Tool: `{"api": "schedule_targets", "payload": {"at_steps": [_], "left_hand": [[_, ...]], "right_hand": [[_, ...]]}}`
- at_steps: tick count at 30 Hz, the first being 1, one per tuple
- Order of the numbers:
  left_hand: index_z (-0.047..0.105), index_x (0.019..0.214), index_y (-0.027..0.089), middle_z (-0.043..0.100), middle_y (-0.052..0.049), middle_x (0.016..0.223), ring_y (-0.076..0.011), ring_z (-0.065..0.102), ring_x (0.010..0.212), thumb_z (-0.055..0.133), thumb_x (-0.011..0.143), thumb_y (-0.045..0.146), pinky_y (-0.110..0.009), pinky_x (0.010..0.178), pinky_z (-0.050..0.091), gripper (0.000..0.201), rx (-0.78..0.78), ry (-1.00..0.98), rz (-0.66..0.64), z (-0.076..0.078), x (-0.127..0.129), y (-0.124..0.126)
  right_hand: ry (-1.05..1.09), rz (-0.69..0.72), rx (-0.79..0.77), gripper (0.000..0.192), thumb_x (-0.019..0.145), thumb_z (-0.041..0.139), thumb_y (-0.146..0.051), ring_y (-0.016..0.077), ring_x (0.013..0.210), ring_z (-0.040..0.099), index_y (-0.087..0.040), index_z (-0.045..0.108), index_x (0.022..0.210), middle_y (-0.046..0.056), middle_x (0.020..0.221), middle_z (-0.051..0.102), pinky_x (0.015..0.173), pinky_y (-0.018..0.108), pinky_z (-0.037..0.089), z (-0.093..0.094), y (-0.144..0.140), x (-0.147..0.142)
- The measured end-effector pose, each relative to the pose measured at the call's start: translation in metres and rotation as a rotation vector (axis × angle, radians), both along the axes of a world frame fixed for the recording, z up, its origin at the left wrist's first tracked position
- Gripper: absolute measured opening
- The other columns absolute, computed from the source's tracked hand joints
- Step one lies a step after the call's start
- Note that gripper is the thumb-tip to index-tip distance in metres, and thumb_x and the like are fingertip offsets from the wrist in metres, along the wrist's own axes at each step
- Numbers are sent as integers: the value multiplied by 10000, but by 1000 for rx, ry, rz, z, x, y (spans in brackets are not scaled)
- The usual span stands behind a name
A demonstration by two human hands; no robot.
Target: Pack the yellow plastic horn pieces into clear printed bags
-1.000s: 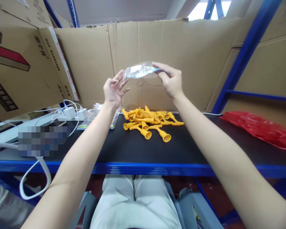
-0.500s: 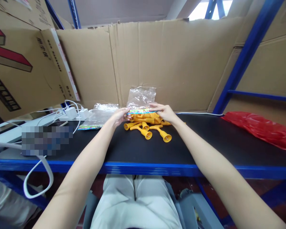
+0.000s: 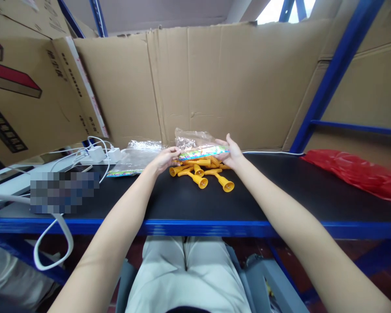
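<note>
My left hand (image 3: 164, 160) pinches the left end of a clear plastic bag (image 3: 192, 138) that has a colourful printed strip (image 3: 204, 152) along its near edge. At the strip's right end is my right hand (image 3: 232, 153), its thumb raised apart and its fingers stretched out, partly hidden behind the bag. Below the bag lies a pile of yellow plastic pieces (image 3: 198, 181) with flared, cup-like ends, shaped like small horns. One of them (image 3: 224, 183) points toward the near edge. The bag hides the back of the pile.
More clear bags (image 3: 137, 158) lie flat at the left on the black tabletop (image 3: 182, 204). White chargers (image 3: 97, 153) and cables crowd the left side. A red plastic bag (image 3: 352, 171) lies at the right. A cardboard wall (image 3: 231, 87) stands behind.
The bag's printed strip has turned to face me more and its right end has risen. My right hand has shifted from on top of the strip to its right end, thumb now up.
</note>
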State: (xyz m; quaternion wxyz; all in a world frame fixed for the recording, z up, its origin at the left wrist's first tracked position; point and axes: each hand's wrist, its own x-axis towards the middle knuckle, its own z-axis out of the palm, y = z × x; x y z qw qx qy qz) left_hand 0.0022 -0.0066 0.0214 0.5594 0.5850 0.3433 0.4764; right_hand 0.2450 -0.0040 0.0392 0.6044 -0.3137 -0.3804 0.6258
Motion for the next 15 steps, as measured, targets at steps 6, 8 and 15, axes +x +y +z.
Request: {"api": "schedule_targets", "payload": {"at_steps": [6,8,15], "left_hand": [[537,716,143,555,6,616,-79,545,519,661,708,183,-221,534,510,131,-64,100,-41,0,-1,-4],[544,701,138,557,0,602,-80,541,515,660,692,180,-212,524,499,124,-79,104,-55,1,-1,-4],[551,614,133,585,-20,617,-103,554,534,554,608,89,-212,511,458,45,-106,123,77,1,4,-3]], "right_hand": [[46,92,-6,160,897,437,-208,159,781,658,-129,573,925,70,797,680,741,278,541,1,-3,3],[15,132,12,156,891,455,-206,154,789,655,-130,591,903,68,812,685,762,268,533,1,-3,3],[-155,158,71,137,846,525,-273,150,729,633,-160,595,811,58,769,668,753,284,522,-2,4,13]]}}
